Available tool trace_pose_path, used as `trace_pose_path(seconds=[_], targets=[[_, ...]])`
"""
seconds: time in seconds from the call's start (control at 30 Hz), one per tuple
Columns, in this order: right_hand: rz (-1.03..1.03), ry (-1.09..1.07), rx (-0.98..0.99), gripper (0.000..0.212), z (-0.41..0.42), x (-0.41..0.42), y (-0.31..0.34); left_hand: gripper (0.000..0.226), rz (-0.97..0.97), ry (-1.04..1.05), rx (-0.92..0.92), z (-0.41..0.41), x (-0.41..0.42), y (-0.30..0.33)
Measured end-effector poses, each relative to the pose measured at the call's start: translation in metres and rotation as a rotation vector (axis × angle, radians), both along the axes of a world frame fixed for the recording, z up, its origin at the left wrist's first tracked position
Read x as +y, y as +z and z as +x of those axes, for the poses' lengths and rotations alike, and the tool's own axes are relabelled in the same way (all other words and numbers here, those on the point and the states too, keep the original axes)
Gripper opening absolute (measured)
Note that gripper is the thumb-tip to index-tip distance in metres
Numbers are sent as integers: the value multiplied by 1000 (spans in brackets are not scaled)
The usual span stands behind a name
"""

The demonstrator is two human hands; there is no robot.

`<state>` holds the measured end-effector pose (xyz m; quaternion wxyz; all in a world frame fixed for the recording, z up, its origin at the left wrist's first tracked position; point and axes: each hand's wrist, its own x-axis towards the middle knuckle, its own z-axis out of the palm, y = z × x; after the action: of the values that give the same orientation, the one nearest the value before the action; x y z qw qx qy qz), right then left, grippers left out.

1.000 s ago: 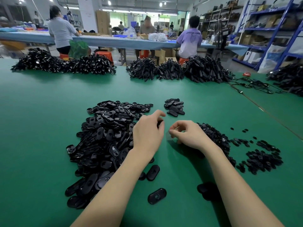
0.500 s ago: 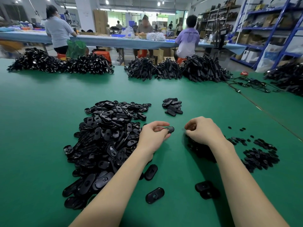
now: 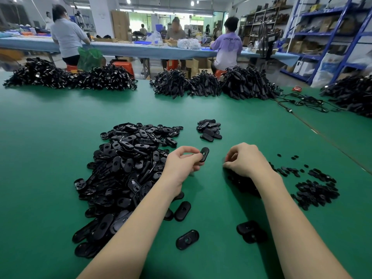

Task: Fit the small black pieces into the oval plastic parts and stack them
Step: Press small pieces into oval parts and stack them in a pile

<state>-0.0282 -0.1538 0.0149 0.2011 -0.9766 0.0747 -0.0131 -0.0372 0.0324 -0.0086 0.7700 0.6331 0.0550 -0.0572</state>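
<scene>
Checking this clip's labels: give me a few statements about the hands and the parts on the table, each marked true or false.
1. The left hand pinches an oval part. True.
2. The right hand lies flat and open on the table. False: its fingers are curled, over the small pieces.
3. The big pile of oval parts lies left of the left hand. True.
4. A small stack lies beyond the hands. True.
5. The held part lies on the table. False: it is lifted off it.
</scene>
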Motion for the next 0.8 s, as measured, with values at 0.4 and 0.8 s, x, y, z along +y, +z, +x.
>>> trace_pose_path(seconds=[0.4, 0.8], targets=[[855, 193, -135, 10, -4, 14, 9, 13, -108, 25, 4, 5, 4, 0], [1019, 209, -76, 18, 1, 13, 3, 16, -128, -15, -7, 5, 5, 3]])
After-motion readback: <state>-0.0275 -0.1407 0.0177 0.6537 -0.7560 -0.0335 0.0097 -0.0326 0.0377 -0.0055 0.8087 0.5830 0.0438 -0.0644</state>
